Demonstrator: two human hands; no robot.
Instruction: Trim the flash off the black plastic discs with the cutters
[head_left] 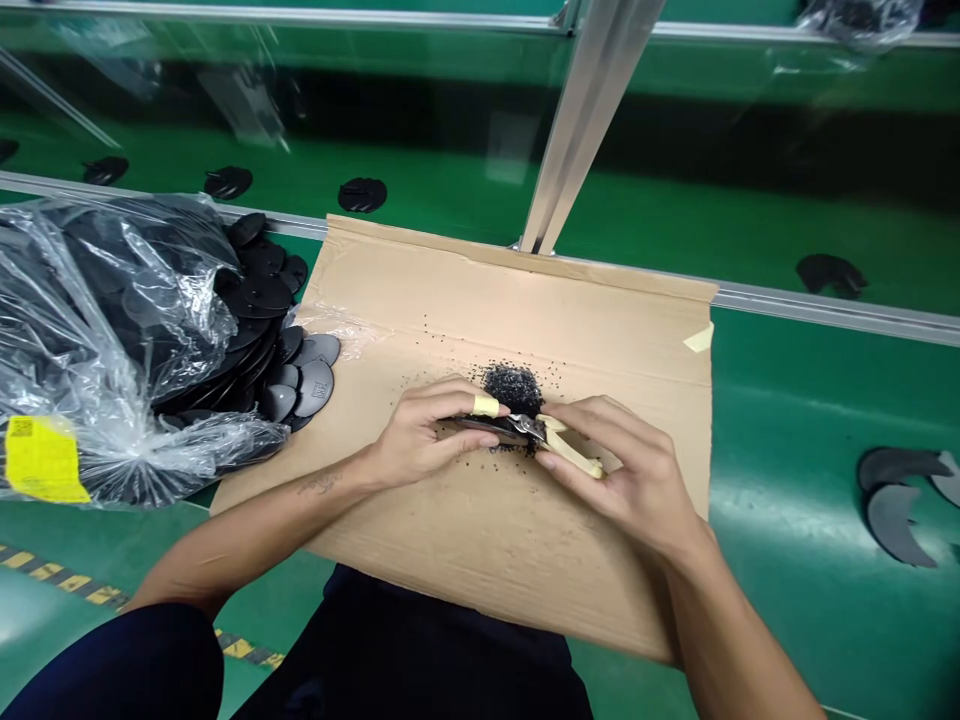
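Observation:
Above the cardboard sheet (pixel 465 540), my left hand (pixel 420 430) pinches a thin black plastic piece (pixel 491 425) between thumb and fingers. One of its fingers has a yellowish tape wrap (pixel 486 405). My right hand (pixel 637 465) is closed around small nippers (pixel 568 450) with cream-coloured handles. Their metal jaws point left and meet the edge of the black piece; whether the jaws are closed is too small to tell. Most of the black piece is hidden by my left fingers. Just behind the nippers lies a heap of tiny black plastic bits (pixel 513 385), with loose bits scattered around.
At left, a clear plastic bag (pixel 112 300) with a yellow label (pixel 45 460) spills black oval discs (pixel 262 290) onto the cardboard's edge. Curved black pieces (pixel 896 520) lie on the green table at right. A metal post (pixel 585 130) rises behind the cardboard.

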